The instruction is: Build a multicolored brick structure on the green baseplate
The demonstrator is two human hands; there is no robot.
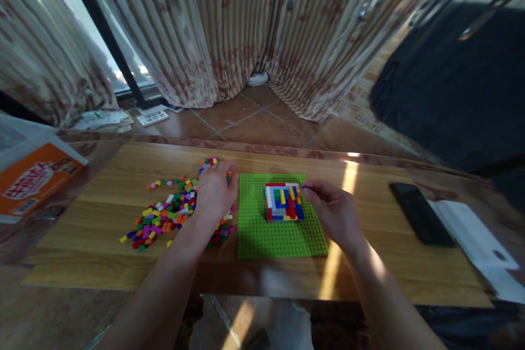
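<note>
A square, multicoloured toy-brick structure [283, 203] stands on a green studded baseplate [279, 241], with low walls and a few yellow, red and blue bricks inside. My right hand [334, 210] is at the structure's upper right corner, thumb and fingertips pinched on a small dark brick, purplish in colour [305, 187]. To the left of the baseplate, my left hand [217, 188] reaches over a pile of loose toy bricks [180, 205]. Its thumb and index finger are apart, and coloured bricks show between them. The other left fingers are partly hidden.
A wooden table [94, 219] carries everything. On its right lie a black phone [422, 213] and a white box [471, 235]. An orange and white bag [36, 175] is at the left. Striped curtains [233, 27] hang beyond the far edge.
</note>
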